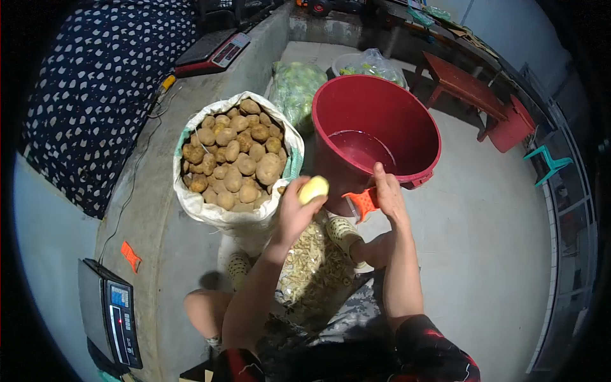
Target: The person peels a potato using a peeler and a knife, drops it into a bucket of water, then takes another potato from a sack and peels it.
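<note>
From here I see the left hand (294,215) clasping a pale potato (314,190) near the sack (213,215) and red tub (375,95), the right hand (391,196) grasping an orange peeler (364,204). I'd judge the potato firm, light and slippery; I'd cup its wide middle.

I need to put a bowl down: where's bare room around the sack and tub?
Widest: the tiled floor right of the red tub, nearer than the red bench. Smaller: the concrete ledge between the potato sack and the loose orange peeler. Crowded: between the clogs, where peelings lie, and behind the tub, where plastic bags are.
</note>
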Action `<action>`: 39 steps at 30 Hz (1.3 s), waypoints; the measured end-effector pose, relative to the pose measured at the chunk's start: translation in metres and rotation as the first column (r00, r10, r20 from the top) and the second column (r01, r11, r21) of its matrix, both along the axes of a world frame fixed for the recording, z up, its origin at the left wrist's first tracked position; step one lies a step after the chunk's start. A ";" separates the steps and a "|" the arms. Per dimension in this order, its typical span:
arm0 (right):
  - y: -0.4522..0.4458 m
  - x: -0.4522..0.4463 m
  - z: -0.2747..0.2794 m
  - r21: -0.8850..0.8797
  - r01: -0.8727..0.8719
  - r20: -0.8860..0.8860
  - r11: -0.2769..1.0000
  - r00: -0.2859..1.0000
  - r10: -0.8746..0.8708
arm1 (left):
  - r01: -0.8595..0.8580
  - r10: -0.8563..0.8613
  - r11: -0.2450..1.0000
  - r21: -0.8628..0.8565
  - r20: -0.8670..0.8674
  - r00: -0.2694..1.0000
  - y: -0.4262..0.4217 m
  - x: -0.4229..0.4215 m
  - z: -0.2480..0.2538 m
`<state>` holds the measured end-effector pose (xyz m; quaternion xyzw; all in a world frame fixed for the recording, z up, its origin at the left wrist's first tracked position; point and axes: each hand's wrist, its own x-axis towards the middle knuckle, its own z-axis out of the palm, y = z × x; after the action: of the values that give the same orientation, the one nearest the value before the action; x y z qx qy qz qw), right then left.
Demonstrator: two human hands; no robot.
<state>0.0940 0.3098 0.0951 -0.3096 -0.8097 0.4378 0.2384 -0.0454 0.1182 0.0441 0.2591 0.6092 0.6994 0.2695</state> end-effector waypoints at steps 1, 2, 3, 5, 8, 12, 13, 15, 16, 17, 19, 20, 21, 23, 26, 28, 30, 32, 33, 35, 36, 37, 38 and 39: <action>0.009 0.005 -0.001 -0.026 0.021 -0.007 0.999 1.000 -0.021 | -0.015 0.010 1.000 -0.024 -0.187 0.982 0.025 -0.007 0.004; 0.016 0.012 0.003 -0.112 0.033 0.016 0.993 0.999 -0.032 | -0.087 0.076 0.996 -0.010 -0.403 0.912 0.048 -0.010 0.015; 0.019 0.016 0.005 -0.119 0.028 0.025 0.992 0.999 -0.025 | -0.155 0.133 0.988 0.015 -0.598 0.790 0.069 -0.012 0.029; 0.022 0.018 0.013 -0.229 0.104 -0.031 0.968 0.993 -0.114 | -0.205 0.196 0.976 0.074 -0.712 0.674 0.109 -0.015 0.049; 0.018 0.016 0.023 -0.259 0.109 -0.068 0.960 0.989 -0.131 | -0.145 -0.134 0.944 -0.295 -0.747 0.651 0.150 -0.019 0.056; 0.025 0.016 0.018 -0.242 0.111 -0.084 0.964 0.987 -0.135 | -0.151 -0.597 0.630 -0.762 -0.599 0.534 0.182 -0.015 0.070; 0.026 0.015 0.017 -0.241 0.113 -0.087 0.964 0.987 -0.138 | -0.108 -0.670 0.533 -0.839 -0.497 0.551 0.188 -0.016 0.069; 0.027 0.014 0.015 -0.227 0.126 -0.069 0.966 0.987 -0.145 | -0.087 -0.685 0.498 -0.863 -0.452 0.572 0.193 -0.018 0.067; 0.028 0.014 0.013 -0.207 0.130 -0.076 0.970 0.986 -0.148 | -0.065 -0.699 0.461 -0.885 -0.407 0.588 0.194 -0.019 0.066; 0.028 0.015 0.011 -0.189 0.134 -0.082 0.973 0.985 -0.151 | -0.063 -0.698 0.457 -0.887 -0.402 0.592 0.194 -0.017 0.066; 0.026 0.016 0.014 -0.202 0.132 -0.064 0.971 0.987 -0.148 | -0.110 -0.704 0.432 -0.895 -0.411 0.579 0.195 -0.019 0.063; 0.025 0.016 0.016 -0.207 0.143 -0.051 0.968 0.986 -0.157 | -0.123 -0.703 0.416 -0.901 -0.405 0.584 0.195 -0.018 0.062; 0.025 0.015 0.015 -0.205 0.133 -0.054 0.970 0.988 -0.147 | -0.130 -0.697 0.417 -0.900 -0.408 0.590 0.190 -0.019 0.061; 0.024 0.015 0.013 -0.201 0.140 -0.047 0.970 0.987 -0.152 | -0.185 -0.637 0.586 -0.789 -0.589 0.497 0.178 -0.016 0.058; 0.021 0.015 0.013 -0.187 0.138 -0.023 0.973 0.989 -0.144 | -0.131 -0.262 0.917 -0.378 -0.814 0.518 0.141 -0.032 0.036; 0.019 0.013 0.011 -0.183 0.119 -0.018 0.976 0.992 -0.124 | -0.148 0.056 0.988 -0.033 -0.827 0.559 0.109 -0.055 0.037; 0.011 0.012 0.014 -0.180 0.111 -0.006 0.977 0.993 -0.114 | -0.279 0.183 0.960 0.025 -0.811 0.556 0.066 -0.088 0.051; 0.000 0.006 0.026 -0.144 0.107 0.044 0.984 0.994 -0.101 | -0.465 0.263 0.886 -0.001 -0.824 0.502 0.026 -0.130 0.053; -0.001 0.005 0.025 -0.143 0.106 0.041 0.984 0.994 -0.101 | -0.575 0.290 0.818 -0.012 -0.855 0.430 0.008 -0.153 0.046; 0.001 0.001 0.017 -0.080 0.049 0.072 0.996 0.996 -0.044 | -0.603 0.161 0.767 -0.219 -0.844 0.512 -0.029 -0.186 0.043; 0.001 -0.001 0.013 -0.077 0.030 0.053 0.997 0.998 -0.026 | -0.607 0.166 0.766 -0.214 -0.846 0.507 -0.041 -0.192 0.042; -0.001 -0.003 0.011 -0.075 0.026 0.049 0.997 0.999 -0.022 | -0.583 0.076 0.736 -0.344 -0.813 0.577 -0.052 -0.194 0.040; -0.001 -0.005 0.010 -0.036 0.025 0.090 0.999 0.996 -0.022 | -0.549 -0.007 0.693 -0.467 -0.766 0.642 -0.058 -0.194 0.038; -0.002 -0.007 0.009 0.002 0.026 0.133 1.000 0.991 -0.026 | -0.552 -0.004 0.693 -0.464 -0.768 0.640 -0.062 -0.190 0.036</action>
<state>0.0875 0.3074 0.1042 -0.3485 -0.8197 0.4131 0.1896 -0.2351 0.0558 0.0805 0.2931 0.9041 0.3088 -0.0365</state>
